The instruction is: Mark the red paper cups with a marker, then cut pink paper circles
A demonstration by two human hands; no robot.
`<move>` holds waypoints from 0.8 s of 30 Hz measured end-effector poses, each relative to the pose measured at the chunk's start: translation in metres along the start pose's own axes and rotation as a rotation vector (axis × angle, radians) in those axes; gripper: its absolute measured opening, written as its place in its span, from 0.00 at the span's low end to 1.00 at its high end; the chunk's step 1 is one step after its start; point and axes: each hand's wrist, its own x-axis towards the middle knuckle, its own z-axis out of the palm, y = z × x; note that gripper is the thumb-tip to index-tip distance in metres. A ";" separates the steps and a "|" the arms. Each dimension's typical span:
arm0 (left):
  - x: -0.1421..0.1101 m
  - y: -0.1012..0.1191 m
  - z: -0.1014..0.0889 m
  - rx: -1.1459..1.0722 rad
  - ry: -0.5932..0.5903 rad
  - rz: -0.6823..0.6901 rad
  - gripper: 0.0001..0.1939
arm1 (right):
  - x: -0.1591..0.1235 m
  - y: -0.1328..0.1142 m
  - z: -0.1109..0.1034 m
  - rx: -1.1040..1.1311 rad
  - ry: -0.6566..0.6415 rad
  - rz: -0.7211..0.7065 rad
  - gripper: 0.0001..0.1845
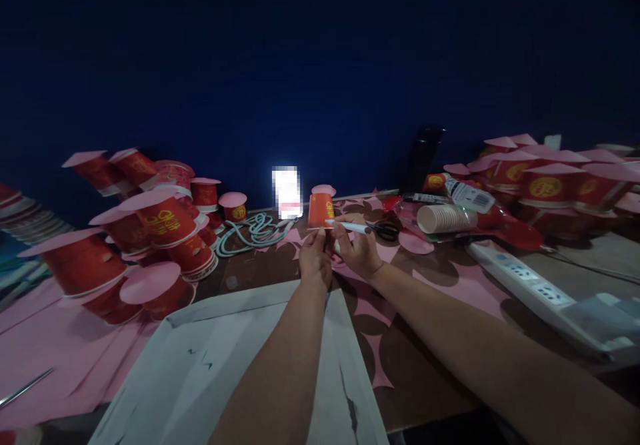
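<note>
My head view is filled across the top by a dark blue backdrop (pixel 320 65), with a brown table (pixel 420 385) spread beneath it. On the table nearest me lies a white tray (pixel 165 378) with a low rim, scuffed and marked with a few dark strokes. I have red cups under pink discs crowded at the left (pixel 165 221) and more massed at the right (pixel 545 185), beside a pale power strip (pixel 520 271).

Both hands meet out at the middle, beyond the tray. My right hand (pixel 357 245) is closed on a pen, and my left hand (pixel 315 261) pinches the lower edge of a cup from the near side.

That held cup (pixel 319 211) sits in front of me, upside down, wide mouth low and narrow base up. Its wall is a bright orange-red, smooth and undented on the side I can see, with a pale rim along the bottom. Yellow print (pixel 329 211) shows toward its right side, too small for me to read. A pink disc (pixel 323 189) shows above the base; I can't tell whether it rests on this cup or one behind.

The white pen (pixel 353 227) lies nearly level, its tip at the cup's lower right; contact I can't confirm.
</note>
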 end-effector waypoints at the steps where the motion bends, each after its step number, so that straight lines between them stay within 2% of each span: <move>1: 0.000 0.000 0.000 0.001 -0.001 -0.002 0.07 | 0.000 0.000 0.000 -0.006 -0.004 -0.006 0.10; 10: -0.001 0.001 0.002 -0.011 0.021 0.006 0.05 | 0.000 -0.001 0.000 -0.036 -0.030 -0.005 0.11; 15: 0.000 0.000 0.002 -0.012 0.040 0.003 0.07 | -0.001 -0.002 0.001 -0.029 -0.067 0.003 0.10; 20: 0.000 -0.001 0.002 -0.003 0.015 0.010 0.05 | 0.000 -0.001 0.001 -0.042 -0.039 -0.021 0.09; 24: 0.001 -0.002 0.002 -0.005 0.041 0.022 0.04 | 0.001 -0.001 0.001 -0.046 -0.047 -0.033 0.08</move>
